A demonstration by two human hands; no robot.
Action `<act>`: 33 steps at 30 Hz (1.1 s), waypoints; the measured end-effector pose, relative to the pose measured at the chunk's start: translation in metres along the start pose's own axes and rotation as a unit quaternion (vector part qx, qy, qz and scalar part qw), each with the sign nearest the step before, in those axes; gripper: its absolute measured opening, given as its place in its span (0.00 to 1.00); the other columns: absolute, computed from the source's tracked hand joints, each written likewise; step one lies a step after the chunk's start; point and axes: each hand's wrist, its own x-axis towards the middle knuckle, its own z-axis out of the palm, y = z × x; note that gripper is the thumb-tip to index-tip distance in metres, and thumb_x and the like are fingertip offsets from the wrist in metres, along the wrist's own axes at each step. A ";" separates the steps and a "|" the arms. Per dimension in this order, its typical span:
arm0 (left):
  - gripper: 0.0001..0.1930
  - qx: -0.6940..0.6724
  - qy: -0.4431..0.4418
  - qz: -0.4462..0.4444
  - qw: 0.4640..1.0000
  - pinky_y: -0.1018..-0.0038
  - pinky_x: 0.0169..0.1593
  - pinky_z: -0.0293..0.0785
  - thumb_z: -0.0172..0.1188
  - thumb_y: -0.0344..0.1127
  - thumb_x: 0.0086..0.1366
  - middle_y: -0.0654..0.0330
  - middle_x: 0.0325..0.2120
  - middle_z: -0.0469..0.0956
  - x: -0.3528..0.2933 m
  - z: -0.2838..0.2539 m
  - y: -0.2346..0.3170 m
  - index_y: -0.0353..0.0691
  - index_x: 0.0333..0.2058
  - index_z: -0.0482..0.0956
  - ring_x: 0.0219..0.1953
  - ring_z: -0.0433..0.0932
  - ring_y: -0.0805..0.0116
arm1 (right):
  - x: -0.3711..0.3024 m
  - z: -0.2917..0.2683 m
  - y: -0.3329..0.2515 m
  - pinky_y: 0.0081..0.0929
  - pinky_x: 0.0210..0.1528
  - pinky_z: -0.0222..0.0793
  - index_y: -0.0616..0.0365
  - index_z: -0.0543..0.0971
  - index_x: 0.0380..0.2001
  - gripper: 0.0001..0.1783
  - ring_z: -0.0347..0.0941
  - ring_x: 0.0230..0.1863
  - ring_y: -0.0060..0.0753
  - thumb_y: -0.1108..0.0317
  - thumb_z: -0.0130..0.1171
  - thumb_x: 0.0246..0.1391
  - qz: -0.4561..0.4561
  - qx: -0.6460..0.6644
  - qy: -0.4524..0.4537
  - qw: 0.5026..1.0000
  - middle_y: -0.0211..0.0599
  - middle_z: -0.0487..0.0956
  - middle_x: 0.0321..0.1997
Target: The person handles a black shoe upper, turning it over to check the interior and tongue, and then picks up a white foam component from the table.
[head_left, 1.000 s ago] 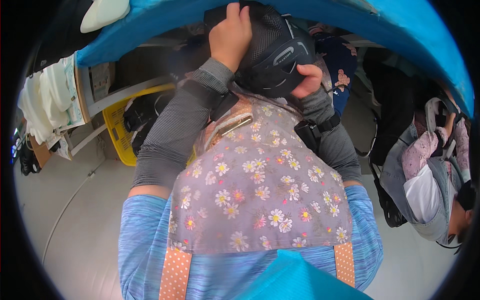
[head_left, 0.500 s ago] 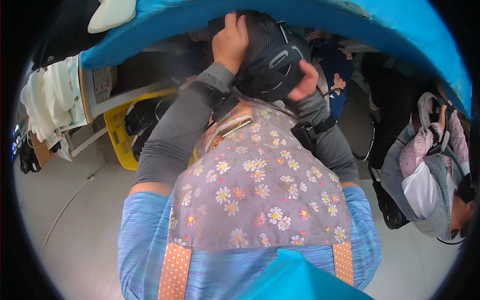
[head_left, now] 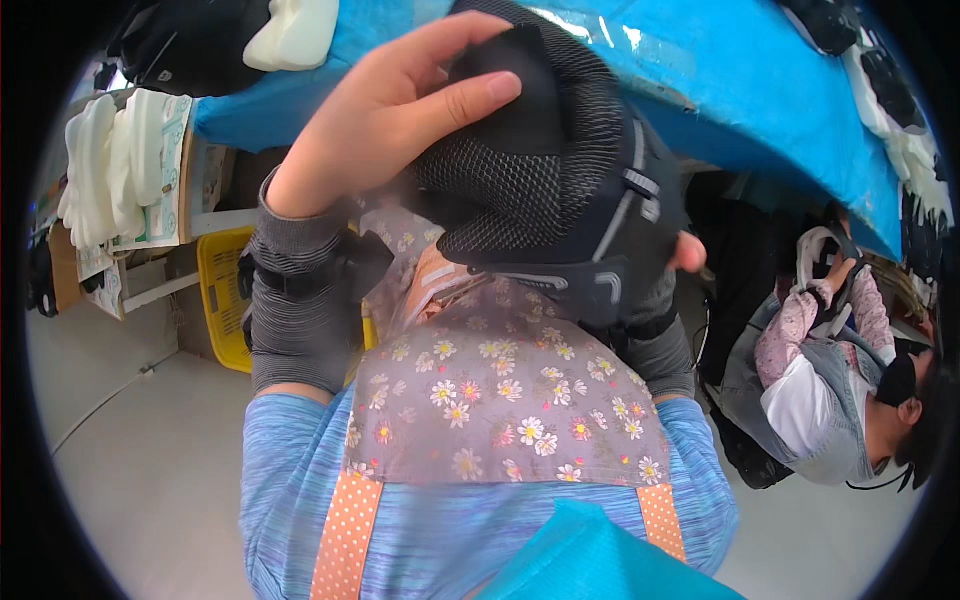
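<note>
A black padded mesh piece (head_left: 520,170) with grey piping, a strap and a small buckle is raised in front of my chest; its exact kind I cannot make out. My left hand (head_left: 375,115) grips its upper left edge, thumb pressing on a flap of smooth black fabric and fingers reaching behind it. Of my right hand (head_left: 688,253) only a fingertip shows at the piece's right side. The piece hides the other fingers of that hand, which supports it from behind.
A blue-covered table (head_left: 690,60) spans the far side. White moulded pads (head_left: 115,175) stack on a shelf at left, another white pad (head_left: 290,35) on the table. Below the shelf stands a yellow basket (head_left: 222,300). At right a co-worker (head_left: 820,390) handles a grey strapped piece.
The black piece has come up closer to the camera and tilted, showing more mesh. My left hand has risen with it and shifted left; most of my right hand has gone behind it.
</note>
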 end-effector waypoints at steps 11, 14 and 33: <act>0.12 0.278 0.079 0.248 0.925 0.78 0.31 0.66 0.58 0.36 0.67 0.64 0.23 0.71 0.057 0.037 0.041 0.34 0.44 0.72 0.27 0.66 0.80 | -0.046 0.079 -0.093 0.47 0.66 0.54 0.59 0.56 0.67 0.49 0.56 0.67 0.47 0.38 0.56 0.51 -0.140 -0.360 0.060 0.921 0.48 0.58 0.68; 0.13 0.215 0.001 0.224 0.950 0.78 0.37 0.68 0.57 0.38 0.68 0.62 0.29 0.73 0.071 0.049 0.048 0.35 0.44 0.73 0.32 0.69 0.78 | -0.045 0.068 -0.089 0.46 0.66 0.55 0.59 0.56 0.66 0.48 0.57 0.67 0.46 0.39 0.56 0.51 -0.167 -0.380 0.102 0.904 0.47 0.59 0.68; 0.10 0.343 0.050 0.257 0.902 0.58 0.29 0.67 0.55 0.40 0.66 0.49 0.19 0.72 0.084 0.095 -0.040 0.39 0.34 0.71 0.26 0.73 0.46 | -0.035 0.024 -0.014 0.41 0.63 0.58 0.59 0.60 0.64 0.40 0.61 0.63 0.42 0.46 0.53 0.54 -0.111 -0.475 0.184 0.853 0.45 0.63 0.65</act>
